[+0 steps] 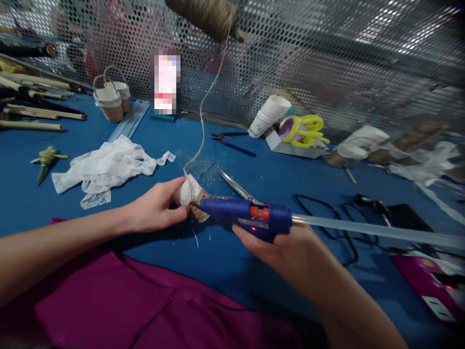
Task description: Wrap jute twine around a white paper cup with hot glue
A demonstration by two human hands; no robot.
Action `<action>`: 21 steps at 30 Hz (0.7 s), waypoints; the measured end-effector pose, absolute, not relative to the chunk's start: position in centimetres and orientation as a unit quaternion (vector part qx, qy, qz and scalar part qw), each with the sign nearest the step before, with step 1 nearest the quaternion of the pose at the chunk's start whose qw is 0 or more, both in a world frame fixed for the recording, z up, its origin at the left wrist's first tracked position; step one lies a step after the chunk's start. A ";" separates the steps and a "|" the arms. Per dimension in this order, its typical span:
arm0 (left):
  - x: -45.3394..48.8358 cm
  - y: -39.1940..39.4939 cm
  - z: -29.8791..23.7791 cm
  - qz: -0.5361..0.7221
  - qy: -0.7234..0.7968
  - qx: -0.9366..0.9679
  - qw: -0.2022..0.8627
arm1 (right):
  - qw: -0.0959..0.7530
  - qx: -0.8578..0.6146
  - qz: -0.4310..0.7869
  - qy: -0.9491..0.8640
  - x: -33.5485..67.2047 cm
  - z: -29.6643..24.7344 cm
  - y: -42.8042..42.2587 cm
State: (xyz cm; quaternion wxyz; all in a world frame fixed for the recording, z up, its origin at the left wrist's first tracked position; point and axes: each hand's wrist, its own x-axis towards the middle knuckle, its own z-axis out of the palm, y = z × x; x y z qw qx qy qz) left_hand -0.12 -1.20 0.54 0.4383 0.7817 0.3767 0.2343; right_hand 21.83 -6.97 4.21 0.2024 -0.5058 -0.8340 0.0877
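Observation:
My left hand (154,208) is closed around a small white paper cup (187,190) lying on its side, partly wrapped in brown twine. A strand of twine (205,99) runs from the cup up to a spool (205,17) hanging at the top. My right hand (290,252) grips a blue glue gun (250,217) with an orange trigger. Its nozzle touches the cup's wrapped base. A clear glue stick (374,230) juts out of the gun's back to the right.
Scissors (236,186) lie just behind the gun. On the blue table are white lace (105,167), pliers (232,142), stacked paper cups (269,115), two small finished baskets (111,99), a black cord (327,218) and bamboo sticks (32,114). A perforated metal screen (327,48) closes the back.

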 end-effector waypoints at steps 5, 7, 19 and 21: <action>-0.1 -1.1 0.5 0.234 0.373 0.783 0.439 | 0.194 -0.525 0.115 -0.820 21.8 4.1 -7.1; -0.1 -1.1 0.5 0.237 0.366 0.783 0.444 | 0.191 -0.531 0.121 -0.817 22.0 4.0 -7.0; -0.1 -1.1 0.4 0.235 0.372 0.787 0.433 | 0.177 -0.494 0.064 -0.849 22.2 4.1 -6.9; -0.1 -1.1 0.5 0.235 0.371 0.787 0.434 | 0.175 -0.493 0.058 -0.850 22.1 4.1 -6.9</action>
